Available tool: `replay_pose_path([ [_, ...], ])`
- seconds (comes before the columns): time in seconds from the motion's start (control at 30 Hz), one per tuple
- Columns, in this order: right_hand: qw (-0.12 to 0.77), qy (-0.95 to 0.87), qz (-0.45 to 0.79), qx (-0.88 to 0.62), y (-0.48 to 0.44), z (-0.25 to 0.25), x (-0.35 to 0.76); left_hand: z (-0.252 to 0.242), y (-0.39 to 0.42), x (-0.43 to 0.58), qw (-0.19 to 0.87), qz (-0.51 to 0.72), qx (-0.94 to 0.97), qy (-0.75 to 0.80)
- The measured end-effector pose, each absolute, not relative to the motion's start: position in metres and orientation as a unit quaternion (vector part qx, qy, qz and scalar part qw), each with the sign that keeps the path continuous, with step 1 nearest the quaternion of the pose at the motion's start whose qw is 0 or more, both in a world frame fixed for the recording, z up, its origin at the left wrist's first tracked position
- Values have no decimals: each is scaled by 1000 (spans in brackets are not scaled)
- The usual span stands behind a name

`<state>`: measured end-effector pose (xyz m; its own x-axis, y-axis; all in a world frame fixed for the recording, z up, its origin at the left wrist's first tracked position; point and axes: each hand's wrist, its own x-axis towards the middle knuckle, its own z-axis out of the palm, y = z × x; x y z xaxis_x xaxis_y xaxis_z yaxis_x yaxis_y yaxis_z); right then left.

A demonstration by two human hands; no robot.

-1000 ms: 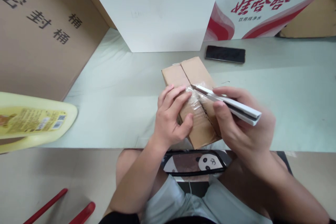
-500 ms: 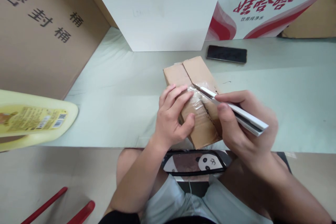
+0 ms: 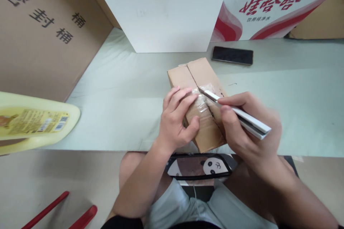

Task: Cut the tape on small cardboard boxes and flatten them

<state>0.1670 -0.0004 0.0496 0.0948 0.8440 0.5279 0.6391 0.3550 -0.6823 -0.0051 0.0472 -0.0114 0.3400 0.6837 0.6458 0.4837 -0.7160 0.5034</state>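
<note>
A small brown cardboard box (image 3: pixel 205 73) lies on the table, clear tape (image 3: pixel 201 104) across the middle of its top seam. My left hand (image 3: pixel 177 116) holds the box by its left side, fingers and thumb pressed on the top face. In my right hand (image 3: pixel 251 132) is a white utility knife (image 3: pixel 248 120), gripped between thumb and fingers. Its blade points up and left, with the tip at the seam by the tape, near my left fingertips. How deep the tip sits, I cannot tell.
Behind the box stand a white box (image 3: pixel 166 14) and a white-and-red carton (image 3: pixel 268 10). A black phone (image 3: pixel 232 55) lies in front of the carton. To the left are a large brown carton (image 3: pixel 53 53) and a yellow bottle (image 3: pixel 40 121). The table's front edge (image 3: pixel 94 150) runs near my lap.
My right hand and the knife have shifted slightly left. The blade tip stays close to the seam at the tape. My left hand and the box have not visibly moved.
</note>
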Motion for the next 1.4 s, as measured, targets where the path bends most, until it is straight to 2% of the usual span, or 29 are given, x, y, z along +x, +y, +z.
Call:
replay_pose_path([
  [0.3,501,-662,26,-556,-5,47,169,-11,47,-5,108,445,811,364],
  [0.53,488,-676,75,-547,0,52,167,-10,47,-6,111,438,813,366],
  [0.83,498,-661,23,-560,-7,49,168,-10,47,-5,112,443,811,365],
  [1.2,491,-662,68,-562,-2,53,167,-11,47,-5,112,448,808,365],
  [1.4,491,-662,34,-566,-6,55,168,-11,48,-6,110,444,812,364],
])
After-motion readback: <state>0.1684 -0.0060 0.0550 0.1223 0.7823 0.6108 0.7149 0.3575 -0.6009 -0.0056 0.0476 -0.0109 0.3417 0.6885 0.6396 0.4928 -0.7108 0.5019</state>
